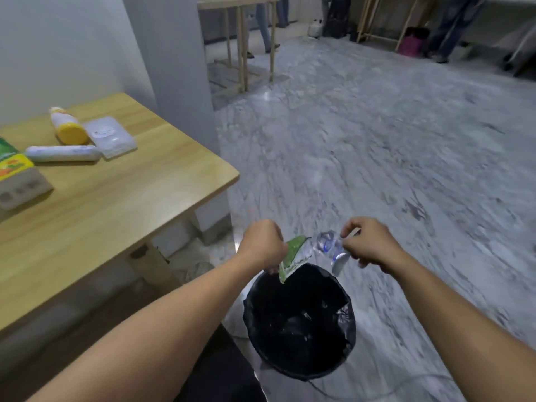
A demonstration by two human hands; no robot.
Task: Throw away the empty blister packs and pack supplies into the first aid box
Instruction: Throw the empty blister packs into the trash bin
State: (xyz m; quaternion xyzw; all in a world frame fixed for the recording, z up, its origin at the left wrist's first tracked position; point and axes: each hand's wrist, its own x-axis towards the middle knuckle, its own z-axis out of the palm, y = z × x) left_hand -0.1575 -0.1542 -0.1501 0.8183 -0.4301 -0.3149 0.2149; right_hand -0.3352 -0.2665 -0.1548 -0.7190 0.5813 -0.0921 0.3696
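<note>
My left hand [262,243] grips a green-backed blister pack [293,256] that hangs over the far rim of a black-lined trash bin [298,320] on the floor. My right hand [369,242] pinches a clear and silver blister pack [330,248] just beyond that rim. On the wooden table [110,204] at the left lie a clear plastic first aid box [111,136], a white bottle with a yellow cap [68,126], a white bandage roll [62,153] and a green and yellow carton [17,175].
A white pillar [174,68] stands behind the table's far corner. Grey marble floor spreads to the right. Wooden table frames [242,44], people's legs [452,27] and a pink bag [410,44] are at the far back. A dark seat [220,369] is below my left arm.
</note>
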